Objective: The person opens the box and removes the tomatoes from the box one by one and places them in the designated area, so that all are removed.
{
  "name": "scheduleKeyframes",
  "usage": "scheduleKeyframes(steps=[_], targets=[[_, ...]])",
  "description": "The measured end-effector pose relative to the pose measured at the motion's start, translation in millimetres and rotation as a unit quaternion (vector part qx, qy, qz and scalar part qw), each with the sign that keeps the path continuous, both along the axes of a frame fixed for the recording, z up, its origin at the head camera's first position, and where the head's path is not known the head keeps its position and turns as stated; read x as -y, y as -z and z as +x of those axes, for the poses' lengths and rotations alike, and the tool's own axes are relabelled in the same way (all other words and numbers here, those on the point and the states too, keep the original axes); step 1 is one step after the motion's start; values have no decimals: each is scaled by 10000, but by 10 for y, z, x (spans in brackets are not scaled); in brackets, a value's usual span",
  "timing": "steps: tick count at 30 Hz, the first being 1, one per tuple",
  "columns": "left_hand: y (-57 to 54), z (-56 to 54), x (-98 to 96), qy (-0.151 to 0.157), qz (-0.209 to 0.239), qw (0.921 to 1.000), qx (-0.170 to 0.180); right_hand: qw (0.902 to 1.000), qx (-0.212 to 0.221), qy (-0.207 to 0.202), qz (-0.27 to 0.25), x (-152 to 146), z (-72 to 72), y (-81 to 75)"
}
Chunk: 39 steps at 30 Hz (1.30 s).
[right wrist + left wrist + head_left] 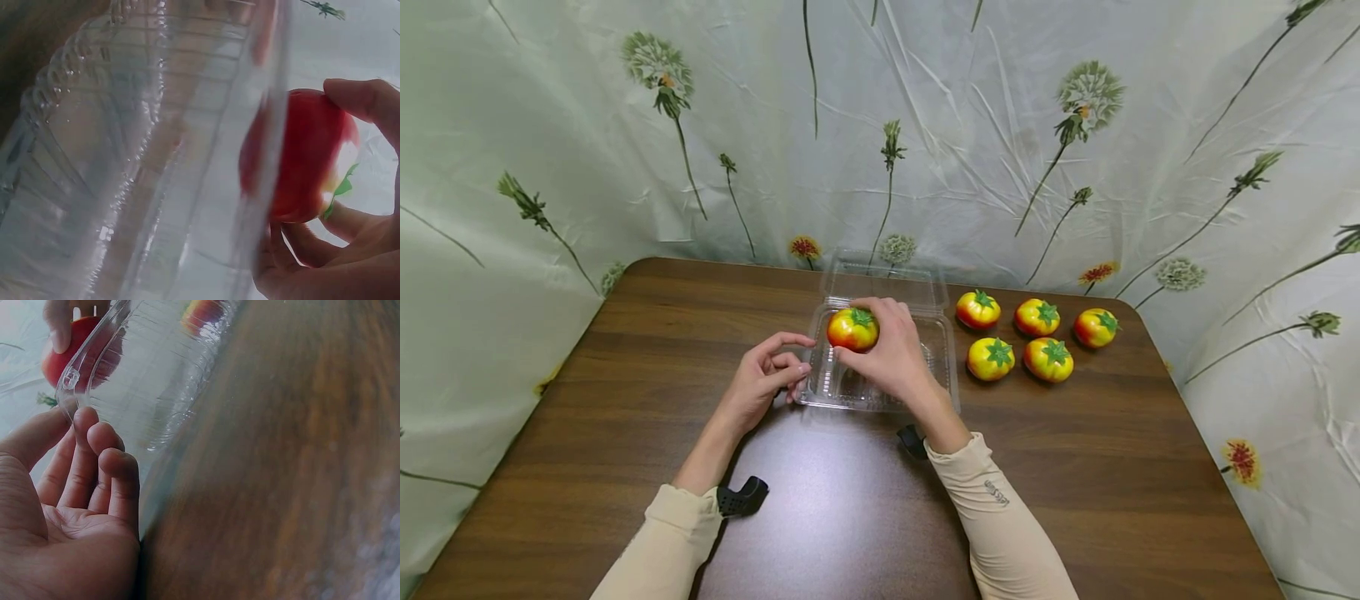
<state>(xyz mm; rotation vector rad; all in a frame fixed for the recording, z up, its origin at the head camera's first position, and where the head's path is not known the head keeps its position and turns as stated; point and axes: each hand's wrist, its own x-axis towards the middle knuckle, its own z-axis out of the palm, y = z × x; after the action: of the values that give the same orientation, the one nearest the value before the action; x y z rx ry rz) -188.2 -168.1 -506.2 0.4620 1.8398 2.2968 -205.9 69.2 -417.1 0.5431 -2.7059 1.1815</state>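
A clear plastic clamshell container (883, 402) lies on the table with its lid (887, 283) folded back. My right hand (891, 354) grips a red-and-yellow tomato (850, 332) with a green leafy top, holding it over the left part of the container's base. In the right wrist view the thumb and fingers wrap the tomato (309, 156), partly seen through the clear wall. My left hand (763, 375) pinches the container's left rim with thumb and fingertips; the left wrist view shows them at the rim's corner (72, 378).
Several similar tomatoes (1048, 360) stand in two rows on the table right of the container. The brown wooden table (1112, 467) ends at the back against a pale floral curtain (970, 167). Black straps (741, 497) are on both wrists.
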Motion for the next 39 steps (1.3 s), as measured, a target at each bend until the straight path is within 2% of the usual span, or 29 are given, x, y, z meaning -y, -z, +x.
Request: scheduleKeyframes(steps=[18, 29, 39], targets=[[-23, 4, -17, -65, 20, 10000, 22, 9999, -49, 138, 20, -209, 68, -160], [-6, 4, -12, -14, 190, 9998, -45, 9986, 68, 510, 92, -539, 0, -174], [17, -9, -8, 18, 188, 9998, -55, 9950, 64, 993, 93, -933, -5, -172]])
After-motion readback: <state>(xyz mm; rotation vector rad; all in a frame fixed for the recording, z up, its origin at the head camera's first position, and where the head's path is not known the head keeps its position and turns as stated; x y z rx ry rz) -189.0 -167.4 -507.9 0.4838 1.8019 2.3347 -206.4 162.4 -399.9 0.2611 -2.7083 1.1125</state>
